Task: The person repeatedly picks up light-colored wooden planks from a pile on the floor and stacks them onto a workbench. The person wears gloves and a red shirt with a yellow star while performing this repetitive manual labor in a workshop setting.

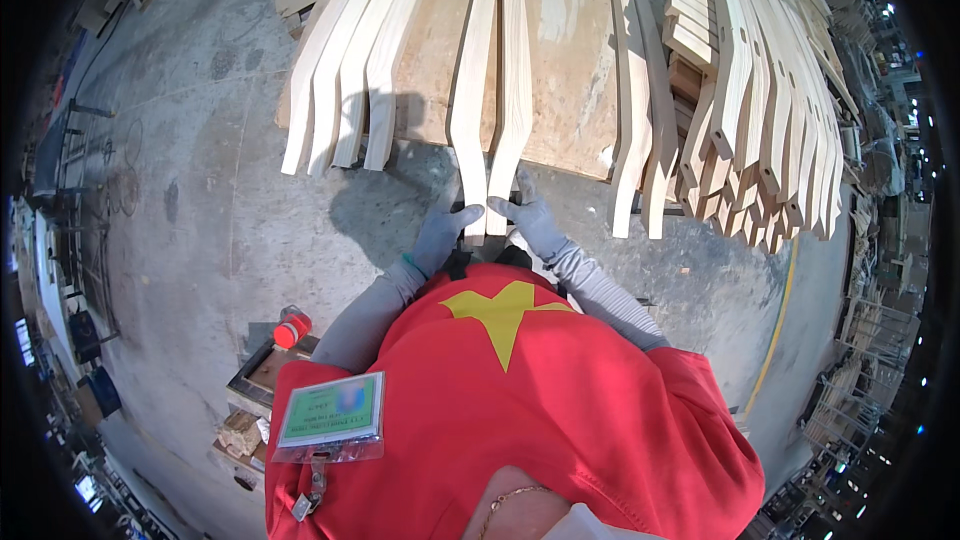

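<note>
Two long, pale wooden pieces with a bend near the close end, like chair legs, lie side by side in front of me. My left hand [440, 231], in a light grey glove, grips the near end of the left bent wooden piece [469, 110], its thumb across the top. My right hand [534, 221], gloved the same way, holds the near end of the right bent wooden piece [514, 90]. The near ends almost touch and jut past the edge of the wooden worktable [565, 60]. Undersides of both grips are hidden.
Several similar bent pieces [338, 70] lie at the table's left, overhanging its edge. Two more [632, 120] rest to the right, beside a big stack of bent pieces [770, 110]. A red-capped container [291, 327] stands on a low stand at my left.
</note>
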The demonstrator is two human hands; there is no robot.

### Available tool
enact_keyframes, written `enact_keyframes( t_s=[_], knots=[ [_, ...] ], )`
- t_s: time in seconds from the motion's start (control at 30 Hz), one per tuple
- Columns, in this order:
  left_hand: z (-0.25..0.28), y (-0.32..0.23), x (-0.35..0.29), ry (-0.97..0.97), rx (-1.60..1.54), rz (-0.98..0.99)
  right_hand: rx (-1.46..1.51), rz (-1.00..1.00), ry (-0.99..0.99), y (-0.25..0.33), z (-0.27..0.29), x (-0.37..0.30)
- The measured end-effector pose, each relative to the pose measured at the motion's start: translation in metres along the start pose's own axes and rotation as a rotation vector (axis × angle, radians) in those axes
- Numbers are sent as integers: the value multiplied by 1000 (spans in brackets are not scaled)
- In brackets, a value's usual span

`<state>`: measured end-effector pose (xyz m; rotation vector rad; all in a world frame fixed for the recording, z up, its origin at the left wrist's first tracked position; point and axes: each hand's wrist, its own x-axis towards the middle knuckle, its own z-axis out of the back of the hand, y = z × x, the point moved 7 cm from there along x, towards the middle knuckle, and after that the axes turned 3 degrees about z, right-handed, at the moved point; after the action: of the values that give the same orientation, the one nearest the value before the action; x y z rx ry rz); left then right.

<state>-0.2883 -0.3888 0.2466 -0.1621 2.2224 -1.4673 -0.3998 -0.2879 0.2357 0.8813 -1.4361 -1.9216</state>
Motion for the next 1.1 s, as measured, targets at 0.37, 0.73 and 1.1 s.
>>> enact_keyframes(
  t_s=[0.37, 0.73, 1.1],
  knots=[
    [-4, 16, 1, 169, -492, 344, 865, -369, 130, -15, -16, -17],
    [1, 8, -11, 220, -580, 170, 1630, -325, 290, -4, -22, -32],
    [-6, 24, -11, 192, -667, 305, 1622, -408, 339, -19, -31, -34]
  ],
)
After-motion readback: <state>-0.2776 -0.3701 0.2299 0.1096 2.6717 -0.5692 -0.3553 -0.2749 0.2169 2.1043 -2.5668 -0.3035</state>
